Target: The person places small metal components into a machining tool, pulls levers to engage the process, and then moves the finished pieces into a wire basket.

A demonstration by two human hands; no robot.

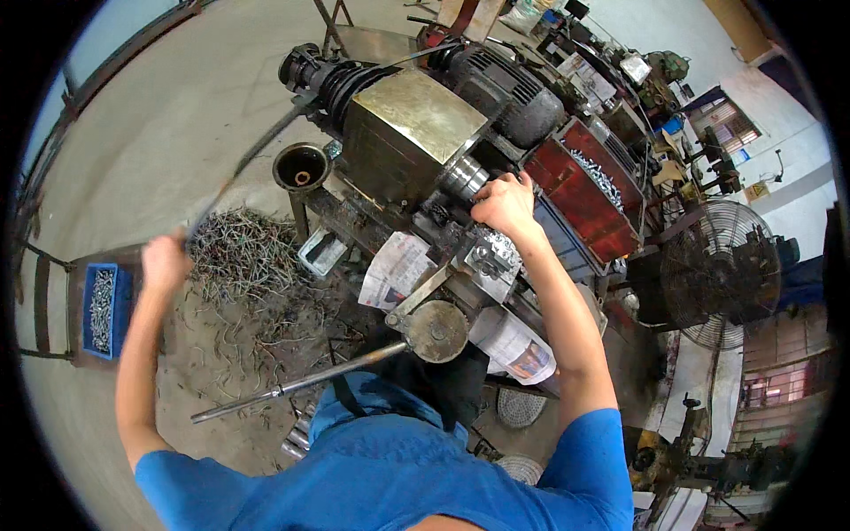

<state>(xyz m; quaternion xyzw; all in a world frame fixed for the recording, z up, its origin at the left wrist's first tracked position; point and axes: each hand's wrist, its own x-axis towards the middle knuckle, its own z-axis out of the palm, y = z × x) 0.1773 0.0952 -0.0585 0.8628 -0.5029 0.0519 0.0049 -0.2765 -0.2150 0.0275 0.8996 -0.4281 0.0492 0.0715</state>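
Observation:
At the left, my left hand [166,264] is closed round the lower end of a long dark lever [252,152]. The lever runs up to the black pulley end of a greasy machine. That machine has a box-shaped metal headstock [416,115] with a shiny round spindle nose [464,177] at its right. Against the spindle's front is my right hand [506,202], its fingers curled in; what they hold, if anything, is hidden. Below that hand lies a metal slide [490,264] strewn with chips. A second bar handle [301,382] extends left from a round metal disc [436,331].
A red metal bin [584,190] of small metal parts stands right of the machine, near a large fan [713,257]. Wiry metal scrap [248,257] is heaped on the floor. At far left sits a blue crate [104,310] of parts. A cup-shaped metal pot [301,168] stands beside the headstock.

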